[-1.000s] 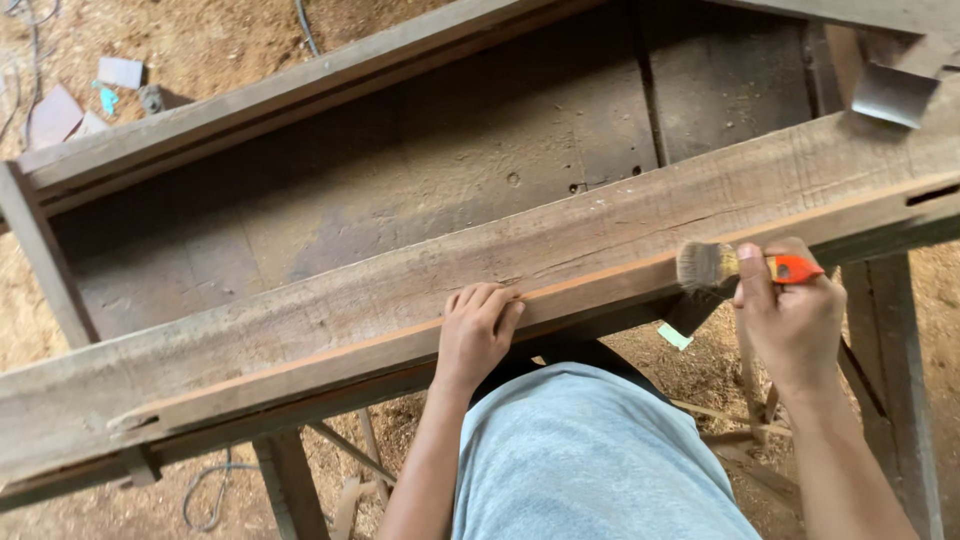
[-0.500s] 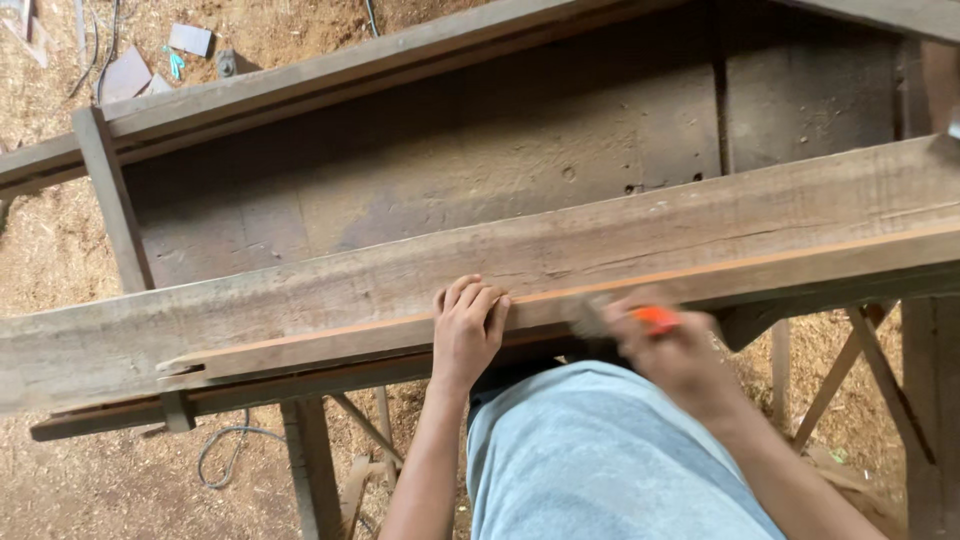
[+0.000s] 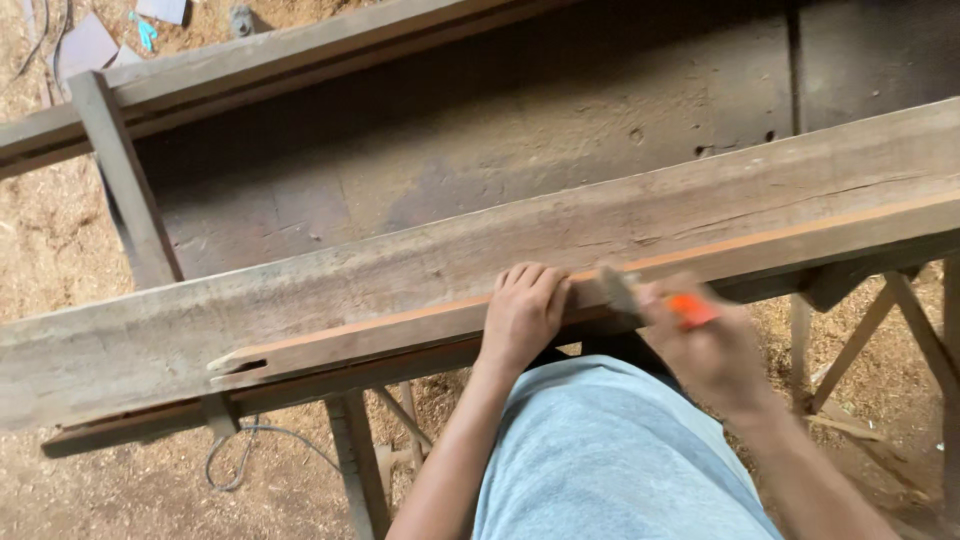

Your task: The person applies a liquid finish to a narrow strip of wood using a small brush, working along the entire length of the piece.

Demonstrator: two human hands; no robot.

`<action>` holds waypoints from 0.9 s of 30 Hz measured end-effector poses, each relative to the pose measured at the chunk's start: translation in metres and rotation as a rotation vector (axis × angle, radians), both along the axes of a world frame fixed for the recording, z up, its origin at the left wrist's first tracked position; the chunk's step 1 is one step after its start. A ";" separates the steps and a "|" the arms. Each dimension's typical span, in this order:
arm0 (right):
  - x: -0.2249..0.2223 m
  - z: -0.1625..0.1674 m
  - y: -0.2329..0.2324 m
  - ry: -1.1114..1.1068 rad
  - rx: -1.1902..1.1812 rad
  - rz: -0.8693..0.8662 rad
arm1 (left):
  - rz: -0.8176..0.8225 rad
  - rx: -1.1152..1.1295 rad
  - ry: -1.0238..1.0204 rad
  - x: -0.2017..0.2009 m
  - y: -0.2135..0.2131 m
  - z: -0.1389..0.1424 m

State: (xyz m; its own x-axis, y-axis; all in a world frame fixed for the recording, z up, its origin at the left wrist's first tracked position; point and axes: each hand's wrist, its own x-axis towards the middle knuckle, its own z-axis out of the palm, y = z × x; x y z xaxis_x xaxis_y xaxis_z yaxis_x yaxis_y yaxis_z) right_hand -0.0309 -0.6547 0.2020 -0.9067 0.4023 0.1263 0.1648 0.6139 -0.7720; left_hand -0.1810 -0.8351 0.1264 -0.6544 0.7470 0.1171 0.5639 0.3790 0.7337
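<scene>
fingers of the left hand (image 3: 522,312) lie flat on the wooden beam (image 3: 400,275); right hand (image 3: 705,345), blurred, grips an orange-handled brush (image 3: 650,300) against the beam's edge.

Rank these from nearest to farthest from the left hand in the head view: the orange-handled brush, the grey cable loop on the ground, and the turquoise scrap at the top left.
Measured from the left hand:
1. Orange-handled brush, just to its right, in the right hand.
2. Grey cable loop, lower left on the sawdust.
3. Turquoise scrap, far upper left corner.
</scene>
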 end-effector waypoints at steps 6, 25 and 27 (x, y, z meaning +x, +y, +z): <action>-0.009 -0.002 -0.028 -0.293 -0.019 -0.331 | 0.022 -0.034 0.101 -0.008 -0.029 0.002; -0.064 -0.001 -0.106 -0.141 -0.157 0.114 | 0.432 -0.258 0.228 -0.015 -0.139 -0.006; -0.070 0.001 -0.116 -0.139 -0.204 0.010 | 0.483 -0.212 0.180 -0.017 -0.155 -0.003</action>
State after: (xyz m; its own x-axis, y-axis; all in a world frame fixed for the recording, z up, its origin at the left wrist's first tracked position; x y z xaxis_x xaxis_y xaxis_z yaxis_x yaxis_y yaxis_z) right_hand -0.1009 -0.7706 0.2028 -0.9138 0.3977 -0.0828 0.2728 0.4496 -0.8505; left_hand -0.1984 -0.9903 0.1235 -0.9120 0.3861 0.1386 0.3987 0.7548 0.5208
